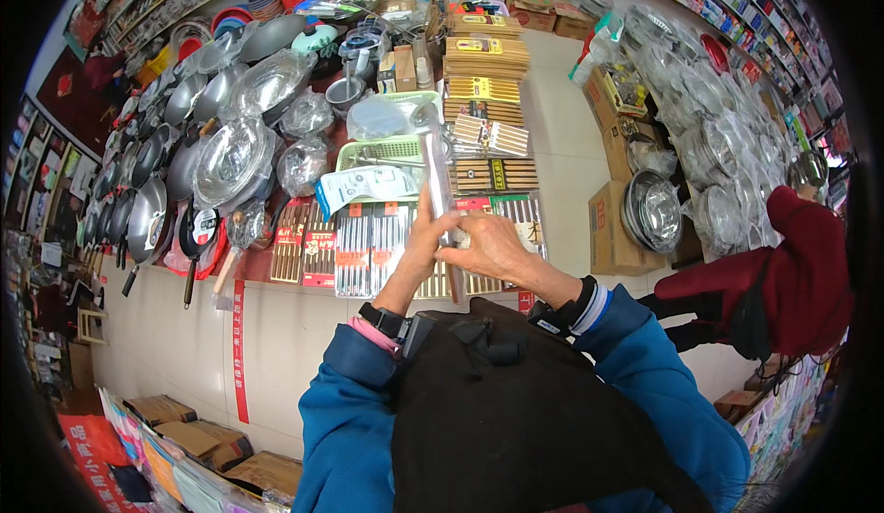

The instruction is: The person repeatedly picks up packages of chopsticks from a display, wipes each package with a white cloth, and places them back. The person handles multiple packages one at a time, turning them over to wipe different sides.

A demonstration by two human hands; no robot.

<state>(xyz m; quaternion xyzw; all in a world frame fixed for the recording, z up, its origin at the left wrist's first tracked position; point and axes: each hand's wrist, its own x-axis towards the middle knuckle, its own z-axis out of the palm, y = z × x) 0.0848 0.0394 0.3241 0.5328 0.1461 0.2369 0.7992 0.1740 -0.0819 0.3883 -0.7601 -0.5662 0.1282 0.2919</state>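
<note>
My left hand (420, 242) grips a long, narrow package in clear plastic (438, 167) that stands out over the table's front edge; its contents cannot be told. My right hand (487, 242) is at the package's right side, thumb and fingers bent towards it; something small and pale shows beside its fingers. Below lie packs of metal chopsticks (353, 247) and, to their left, packs of brown chopsticks (289, 243). Just behind the hands is a light green plastic basket (345, 156) with a white and blue printed bag (373, 185) over its front.
Woks and frying pans (146, 212) crowd the table's left. Stacked chopstick packs (487, 57) run along its right side. Across the aisle stand a cardboard box (611, 226) and bagged metal bowls (649, 212). A person in a dark red jacket (801, 271) stands at the right.
</note>
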